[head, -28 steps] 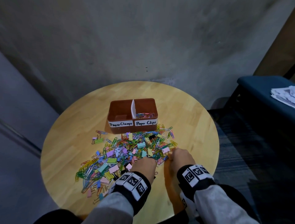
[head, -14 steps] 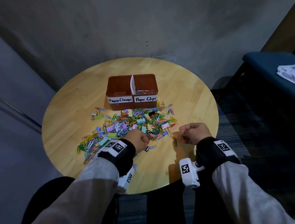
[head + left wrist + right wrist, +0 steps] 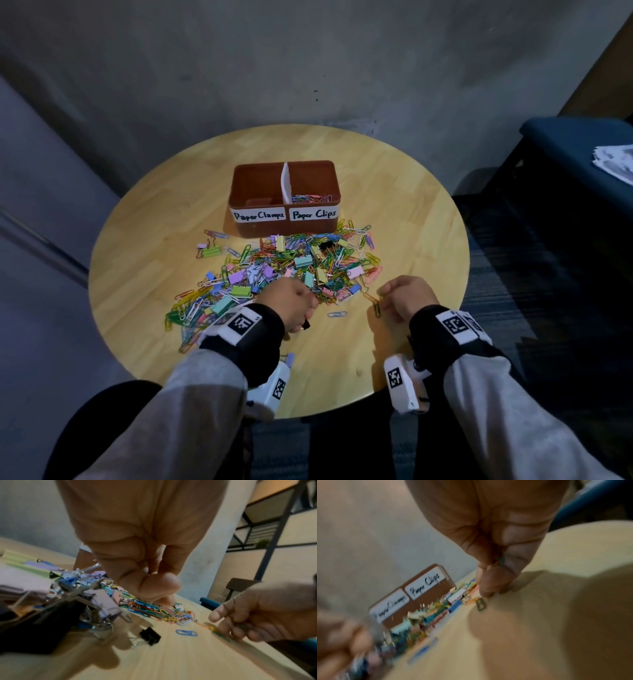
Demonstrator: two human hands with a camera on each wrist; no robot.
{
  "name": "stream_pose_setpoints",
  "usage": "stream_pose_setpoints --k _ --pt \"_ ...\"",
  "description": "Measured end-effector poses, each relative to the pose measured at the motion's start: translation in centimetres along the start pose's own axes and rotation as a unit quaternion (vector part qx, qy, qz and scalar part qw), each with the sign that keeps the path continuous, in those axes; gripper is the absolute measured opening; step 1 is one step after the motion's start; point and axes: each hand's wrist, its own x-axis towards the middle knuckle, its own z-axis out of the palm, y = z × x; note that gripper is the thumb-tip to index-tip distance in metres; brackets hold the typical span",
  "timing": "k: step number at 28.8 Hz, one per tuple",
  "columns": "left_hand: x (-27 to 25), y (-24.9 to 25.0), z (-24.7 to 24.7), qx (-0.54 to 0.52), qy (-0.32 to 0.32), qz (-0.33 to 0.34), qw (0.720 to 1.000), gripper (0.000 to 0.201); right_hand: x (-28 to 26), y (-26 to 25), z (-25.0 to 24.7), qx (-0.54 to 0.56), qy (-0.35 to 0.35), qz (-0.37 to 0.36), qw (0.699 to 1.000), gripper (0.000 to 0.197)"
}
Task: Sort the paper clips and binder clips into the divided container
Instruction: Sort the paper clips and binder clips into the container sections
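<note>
Step in hand: picking from the mixed pile (image 3: 284, 270), centre of the head view, just below the divided container (image 3: 284, 200). Its right "Paper Clips" bay holds some clips; the left "Paper Clamps" bay looks nearly empty.

Your right hand (image 3: 404, 298) has fingers curled and pinched around a few paper clips (image 3: 499, 561); a green paper clip (image 3: 376, 310) dangles or lies right under its fingertips.

Your left hand (image 3: 291, 305) is fisted at the pile's lower edge; I can't tell whether it holds anything. A black binder clip (image 3: 150, 636) sits on the table (image 3: 411, 240) just beneath it.

Next: carry the right-hand clips up-frame to the right bay and drop them clear of the divider. Loose linked clips may fall.
</note>
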Motion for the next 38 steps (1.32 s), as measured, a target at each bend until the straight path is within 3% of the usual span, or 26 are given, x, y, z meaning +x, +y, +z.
stream_pose_setpoints --k 2,4,9,13,16,18,20,22,25,29,32,38 --pt "-0.1 -0.2 0.2 -0.017 -0.006 -0.005 1.000 0.024 -0.3 -0.1 -0.5 0.171 -0.033 0.052 0.983 0.032" --pt "-0.3 -0.2 0.4 -0.029 -0.018 -0.002 0.999 0.023 -1.3 -0.5 -1.4 0.300 -0.094 0.083 0.946 0.037" --pt "-0.7 0.6 1.1 -0.069 -0.027 0.017 0.997 0.025 -2.2 -0.8 -3.0 0.422 -0.194 0.060 0.884 0.032" --pt "-1.3 2.0 1.3 -0.141 -0.054 -0.016 0.988 0.027 -2.2 -1.0 -3.4 0.428 -0.214 0.057 0.876 0.020" --pt "-0.8 2.1 1.8 -0.086 -0.028 0.008 0.996 0.034 -1.9 -1.3 -3.2 0.346 -0.145 0.071 0.924 0.017" --pt "-0.5 1.8 2.4 0.064 0.019 0.057 0.996 0.032 -1.4 -1.3 -2.8 0.207 -0.053 0.027 0.977 0.011" --pt "-0.1 1.5 3.0 0.273 0.050 0.114 0.954 0.029 -1.2 -1.3 -2.2 0.005 0.026 -0.045 0.999 0.008" --pt "0.1 1.7 3.6 0.430 0.068 0.146 0.888 0.019 -1.7 -1.7 -1.7 -0.195 0.054 -0.066 0.977 0.013" --pt "0.6 2.1 4.4 0.518 0.061 0.134 0.843 0.016 -2.2 -2.5 -1.0 -0.314 0.045 -0.050 0.947 0.023" --pt "0.9 2.8 5.0 0.548 0.069 0.126 0.824 0.013 -2.4 -3.0 0.2 -0.357 0.043 -0.062 0.931 0.015" --pt "0.9 3.4 5.1 0.548 0.057 0.118 0.826 0.015 -2.4 -3.4 0.8 -0.355 0.036 -0.081 0.931 0.003" --pt "0.9 4.0 5.1 0.552 -0.006 0.106 0.827 0.017 -2.7 -3.4 2.1 -0.414 -0.008 -0.092 0.906 0.024"
